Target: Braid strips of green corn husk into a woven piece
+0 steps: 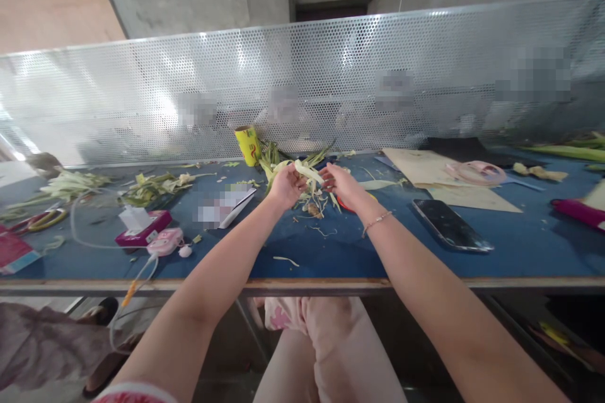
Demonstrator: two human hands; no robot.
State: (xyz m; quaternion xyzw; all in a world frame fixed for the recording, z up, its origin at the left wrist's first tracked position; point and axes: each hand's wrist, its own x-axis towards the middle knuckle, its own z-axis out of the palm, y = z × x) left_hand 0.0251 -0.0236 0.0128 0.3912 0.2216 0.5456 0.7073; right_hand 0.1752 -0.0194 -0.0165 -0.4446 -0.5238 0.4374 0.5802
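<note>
Above the middle of the blue tabletop (326,261), my left hand (287,187) pinches one end of a pale corn husk (309,173). My right hand (341,181) has its fingers curled at the husk's other end; its fingertips are partly hidden. Under and behind both hands lie loose husk leaves (270,160) and stringy scraps (316,206). Part of a red-orange curved object (344,203) shows beneath my right wrist. A yellow tube (248,145) stands just behind, near the perforated screen.
A perforated metal screen (155,94) borders the table's back. At left are husk piles (154,187), scissors (47,219), a tissue pack (144,227), a pink case with a cable (165,241) and a phone-like slab (236,209). Rightward lie a phone (451,227), brown paper (482,196) and a pink ring-shaped roll (477,172).
</note>
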